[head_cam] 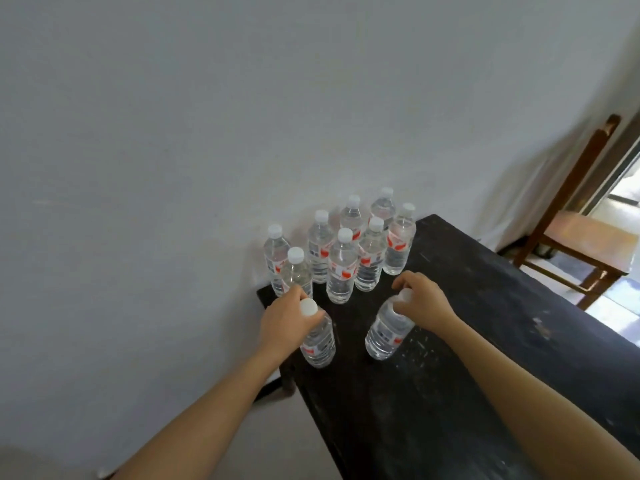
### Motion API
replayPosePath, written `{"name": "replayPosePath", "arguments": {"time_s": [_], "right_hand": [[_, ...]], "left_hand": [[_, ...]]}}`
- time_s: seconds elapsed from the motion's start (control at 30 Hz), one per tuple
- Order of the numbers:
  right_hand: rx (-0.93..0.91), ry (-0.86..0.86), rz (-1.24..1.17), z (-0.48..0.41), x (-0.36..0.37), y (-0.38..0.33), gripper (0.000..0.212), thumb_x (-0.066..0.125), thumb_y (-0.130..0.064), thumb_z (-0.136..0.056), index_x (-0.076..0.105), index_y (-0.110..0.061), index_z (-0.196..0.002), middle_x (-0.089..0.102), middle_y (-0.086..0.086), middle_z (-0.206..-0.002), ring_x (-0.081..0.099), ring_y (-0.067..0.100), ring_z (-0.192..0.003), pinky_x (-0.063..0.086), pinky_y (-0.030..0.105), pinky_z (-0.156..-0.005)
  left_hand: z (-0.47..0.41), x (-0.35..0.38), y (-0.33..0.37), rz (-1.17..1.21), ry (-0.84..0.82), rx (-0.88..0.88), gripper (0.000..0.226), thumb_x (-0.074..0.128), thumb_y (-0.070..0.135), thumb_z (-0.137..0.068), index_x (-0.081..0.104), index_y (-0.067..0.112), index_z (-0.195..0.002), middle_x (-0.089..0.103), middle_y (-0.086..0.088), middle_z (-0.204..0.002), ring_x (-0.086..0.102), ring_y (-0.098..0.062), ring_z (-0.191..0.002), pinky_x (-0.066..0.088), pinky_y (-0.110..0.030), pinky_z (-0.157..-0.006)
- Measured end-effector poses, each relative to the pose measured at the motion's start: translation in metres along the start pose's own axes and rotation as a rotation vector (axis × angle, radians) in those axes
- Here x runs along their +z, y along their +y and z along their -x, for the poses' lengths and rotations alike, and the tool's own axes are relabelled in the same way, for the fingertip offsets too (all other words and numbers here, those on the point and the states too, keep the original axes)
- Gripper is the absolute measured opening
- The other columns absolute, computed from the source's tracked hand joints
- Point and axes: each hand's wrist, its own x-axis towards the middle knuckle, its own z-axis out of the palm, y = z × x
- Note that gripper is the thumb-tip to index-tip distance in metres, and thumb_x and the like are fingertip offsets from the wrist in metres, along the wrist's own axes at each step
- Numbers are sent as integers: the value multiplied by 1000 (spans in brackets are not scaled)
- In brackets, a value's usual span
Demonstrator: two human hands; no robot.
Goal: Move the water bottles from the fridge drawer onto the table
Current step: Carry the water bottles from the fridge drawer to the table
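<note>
Fingers of left hand curl round the neck of 1 water bottle just under its white cap. Right hand grips the top of a 2nd bottle, cap mostly covered. Both bottles are low on the dark table, just near of the cluster of 8 upright bottles at the far left corner by the wall. Can't tell if the bases are fully down. Step looks like set-down of this pair. Next move likely calls for seating both flat, letting go without knocking the cluster, then heading back to the fridge drawer, not in view. Wooden chair far right.
</note>
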Motion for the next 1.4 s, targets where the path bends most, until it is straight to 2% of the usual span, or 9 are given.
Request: {"name": "replayPosePath", "arguments": {"time_s": [0.13,0.33,0.4,0.5,0.73,0.93,1.03,1.17,1.4], "right_hand": [[-17,6,-15,-39,13,-5,34,67,-15,-76,55,-18,-108,52,1,-110,52,14,-89,42,22,-70],[-48,-75,27,-75,32,-7,34,60,-15,-82,53,-13,-116,44,8,-125,51,21,-100,47,32,-87],[-70,-104,51,-79,37,-8,32,58,-15,-84,51,-11,-115,42,10,-124,50,24,-103,46,36,-92],[-83,-106,78,-85,38,-7,27,58,-15,-84,51,-10,-110,41,10,-121,46,20,-100,44,31,-90],[-56,-119,70,-83,40,-10,28,55,-14,-85,50,-10,-113,40,8,-114,46,22,-100,43,30,-88],[45,-168,170,-83,39,-13,41,53,-23,-89,41,-16,-127,37,14,-130,49,30,-111,46,39,-95],[85,-196,193,-87,38,-20,39,54,-22,-89,44,-13,-125,35,15,-134,51,30,-110,47,38,-93],[97,-133,152,-98,29,-26,17,63,-17,-84,60,-10,-98,58,10,-111,56,18,-89,51,30,-82],[68,-115,197,-108,36,-41,22,64,-18,-83,62,-6,-102,61,10,-106,56,19,-88,47,27,-76]], "left_hand": [[-10,6,-3,28,-21,-21,30,67,39,-75,47,19,-84,58,3,-81,58,-18,-77,48,-36,-69],[-26,5,-11,-26,-15,18,28,67,41,-77,48,22,-85,54,11,-76,53,-10,-73,36,-21,-57],[-31,5,-14,-16,-27,22,27,67,40,-76,48,22,-83,53,12,-75,53,-10,-73,39,-22,-57],[-41,7,-14,-2,-36,33,26,66,40,-75,49,23,-81,59,7,-78,57,-14,-75,47,-33,-66],[-57,11,-8,-22,-75,65,25,64,35,-78,45,20,-83,52,7,-76,51,-13,-72,35,-26,-58],[-71,17,-7,-32,-148,105,27,64,35,-79,43,20,-85,52,6,-80,51,-13,-74,37,-25,-60],[-73,18,-5,-53,-201,150,27,63,34,-79,42,19,-86,51,4,-80,52,-15,-74,40,-27,-62],[-76,17,-7,-42,-209,141,30,65,33,-78,41,18,-87,50,2,-81,50,-15,-74,37,-27,-62],[-81,18,-4,-86,-271,142,33,65,34,-78,38,18,-89,48,3,-81,48,-16,-75,35,-27,-62]]}}
